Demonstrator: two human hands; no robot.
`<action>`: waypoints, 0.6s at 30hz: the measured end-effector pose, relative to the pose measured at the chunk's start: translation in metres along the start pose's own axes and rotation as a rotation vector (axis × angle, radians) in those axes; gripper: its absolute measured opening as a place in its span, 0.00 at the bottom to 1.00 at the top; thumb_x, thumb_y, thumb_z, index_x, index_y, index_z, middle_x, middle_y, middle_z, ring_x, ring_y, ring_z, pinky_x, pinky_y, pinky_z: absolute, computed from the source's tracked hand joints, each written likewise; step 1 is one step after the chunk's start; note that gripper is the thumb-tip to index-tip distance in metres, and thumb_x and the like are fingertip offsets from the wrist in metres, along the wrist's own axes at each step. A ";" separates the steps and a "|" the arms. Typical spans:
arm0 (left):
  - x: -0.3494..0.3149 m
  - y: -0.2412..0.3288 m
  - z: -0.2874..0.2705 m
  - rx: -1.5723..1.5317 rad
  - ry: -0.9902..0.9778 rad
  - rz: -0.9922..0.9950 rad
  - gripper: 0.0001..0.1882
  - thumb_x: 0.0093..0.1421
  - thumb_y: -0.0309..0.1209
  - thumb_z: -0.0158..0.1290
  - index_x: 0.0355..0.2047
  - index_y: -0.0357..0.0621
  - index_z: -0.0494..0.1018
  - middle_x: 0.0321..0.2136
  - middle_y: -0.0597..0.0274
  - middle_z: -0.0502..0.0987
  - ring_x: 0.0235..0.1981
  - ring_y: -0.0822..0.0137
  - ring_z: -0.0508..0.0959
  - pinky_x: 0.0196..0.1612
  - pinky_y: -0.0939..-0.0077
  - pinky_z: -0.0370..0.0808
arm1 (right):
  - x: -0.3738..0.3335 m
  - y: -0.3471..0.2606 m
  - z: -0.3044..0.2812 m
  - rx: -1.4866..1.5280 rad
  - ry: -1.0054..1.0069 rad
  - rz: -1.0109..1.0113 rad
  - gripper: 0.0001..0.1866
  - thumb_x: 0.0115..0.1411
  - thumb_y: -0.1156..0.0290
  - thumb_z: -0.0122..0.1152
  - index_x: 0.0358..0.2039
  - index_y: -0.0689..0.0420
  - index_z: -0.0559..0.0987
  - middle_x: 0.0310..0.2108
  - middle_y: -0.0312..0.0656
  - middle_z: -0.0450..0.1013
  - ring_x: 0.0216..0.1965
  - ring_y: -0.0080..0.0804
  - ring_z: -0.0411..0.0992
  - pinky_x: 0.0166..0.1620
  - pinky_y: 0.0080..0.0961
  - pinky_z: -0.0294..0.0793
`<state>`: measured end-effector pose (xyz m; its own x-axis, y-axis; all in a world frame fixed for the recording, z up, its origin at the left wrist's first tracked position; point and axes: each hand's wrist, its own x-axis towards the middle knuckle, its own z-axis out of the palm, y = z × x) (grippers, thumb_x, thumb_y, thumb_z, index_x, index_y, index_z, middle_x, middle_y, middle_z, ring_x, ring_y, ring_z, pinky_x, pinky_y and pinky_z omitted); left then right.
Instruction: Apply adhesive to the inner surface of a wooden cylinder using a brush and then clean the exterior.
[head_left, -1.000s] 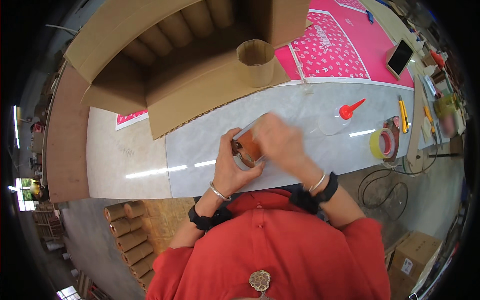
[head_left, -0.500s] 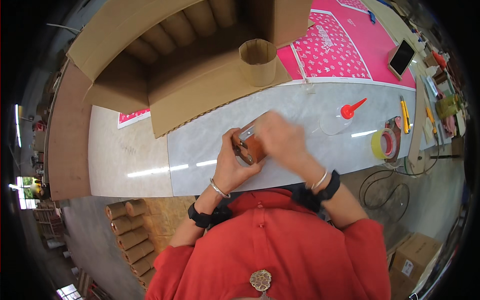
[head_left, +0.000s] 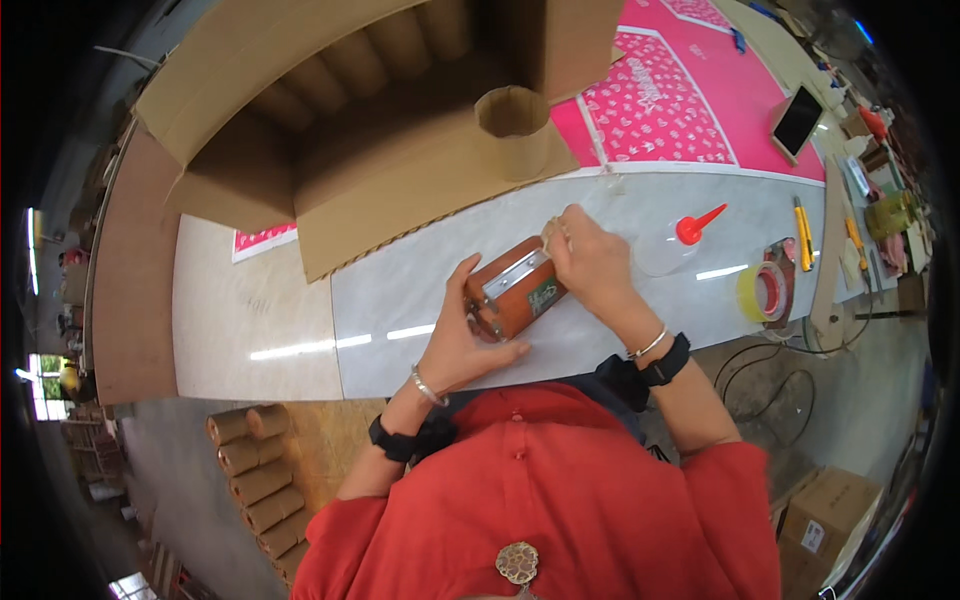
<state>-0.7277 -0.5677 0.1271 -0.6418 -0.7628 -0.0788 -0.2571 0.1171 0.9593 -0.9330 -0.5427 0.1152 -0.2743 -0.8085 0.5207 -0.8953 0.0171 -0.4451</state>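
My left hand (head_left: pixel 458 335) is closed around the near left end of an orange-brown, block-like object (head_left: pixel 525 298), holding it tilted above the grey tabletop. The object has a silvery metal strip along its top, a green label on its side and dark metal parts at the near end. At its far right end is my right hand (head_left: pixel 598 262), fingers pinched on a crumpled pale scrap (head_left: pixel 556 236) whose material I cannot make out. Right of that hand, a clear squeeze bottle (head_left: pixel 668 248) with a red nozzle lies on the table.
An opened cardboard box (head_left: pixel 420 215) holding several brown tubes fills the back left; a single cardboard tube (head_left: pixel 515 150) stands on its flap. Pink printed sheets (head_left: pixel 650 100), a phone (head_left: pixel 797 125), a yellow cutter (head_left: pixel 803 232) and a yellow tape roll (head_left: pixel 752 292) lie to the right.
The orange-brown object has turned so its long side and label show. My right hand has moved slightly right to its far end, and its motion blur is gone.
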 end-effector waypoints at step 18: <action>0.009 -0.017 0.003 0.034 -0.026 0.071 0.46 0.41 0.29 0.65 0.58 0.41 0.51 0.52 0.54 0.61 0.51 0.61 0.67 0.54 0.68 0.66 | -0.011 -0.055 0.002 -0.026 -0.148 -0.277 0.12 0.49 0.67 0.59 0.28 0.60 0.69 0.20 0.43 0.70 0.22 0.44 0.74 0.25 0.37 0.73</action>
<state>-0.7313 -0.5751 0.1089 -0.6781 -0.7348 -0.0181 -0.2342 0.1927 0.9529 -0.8804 -0.5358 0.1325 0.0335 -0.8611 0.5073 -0.9381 -0.2022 -0.2813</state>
